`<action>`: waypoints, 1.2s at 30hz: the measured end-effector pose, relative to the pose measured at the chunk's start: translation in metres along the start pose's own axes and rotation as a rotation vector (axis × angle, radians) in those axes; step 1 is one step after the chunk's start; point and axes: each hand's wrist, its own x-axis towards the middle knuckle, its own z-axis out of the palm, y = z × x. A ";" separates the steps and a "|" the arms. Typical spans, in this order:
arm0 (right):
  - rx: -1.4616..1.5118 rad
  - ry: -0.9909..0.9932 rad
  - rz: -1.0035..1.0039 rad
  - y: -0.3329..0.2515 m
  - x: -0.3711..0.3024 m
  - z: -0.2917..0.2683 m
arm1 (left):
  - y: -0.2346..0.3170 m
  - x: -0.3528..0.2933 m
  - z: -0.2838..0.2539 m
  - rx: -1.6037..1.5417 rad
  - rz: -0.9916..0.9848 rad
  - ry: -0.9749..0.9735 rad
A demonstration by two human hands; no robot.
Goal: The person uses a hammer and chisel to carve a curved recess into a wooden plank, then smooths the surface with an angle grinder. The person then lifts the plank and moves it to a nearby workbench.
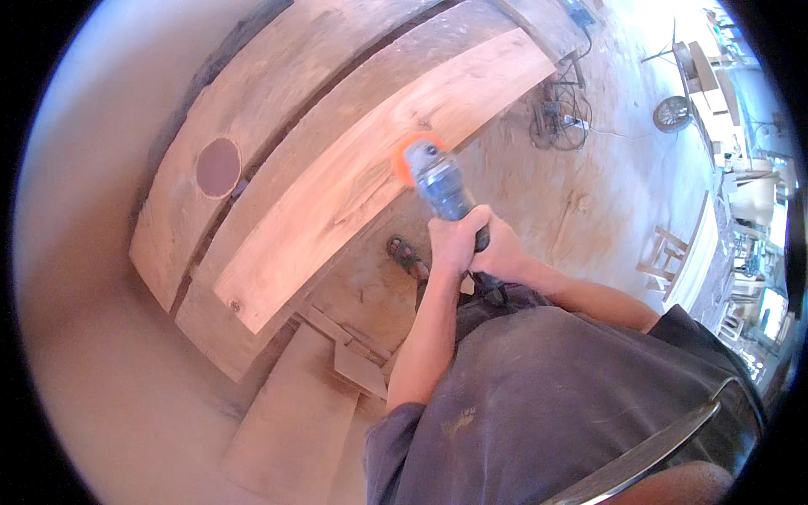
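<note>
Both my hands are wrapped round the body of an angle grinder [445, 187] with an orange disc [402, 162]. My left hand [453, 241] closes on it from the left, and my right hand [502, 247] grips its rear end. The disc is over the near edge of a long, pale wooden plank [311, 218], around its middle. Whether the disc touches the wood, I cannot tell. A few dark knots mark the plank, which lies flat along a dusty workbench [208, 326].
On the bench's far board rests a round brown disc [220, 167], beyond a long dark gap. Wooden boards [290, 404] lean below the bench at left. Tangled cables [564, 118] lie on the floor past its right end. A wheel [672, 114] and wooden frame [665, 257] stand further right.
</note>
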 end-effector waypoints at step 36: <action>-0.179 -0.424 -0.049 -0.043 0.029 0.035 | -0.014 -0.011 -0.066 -0.350 0.017 0.276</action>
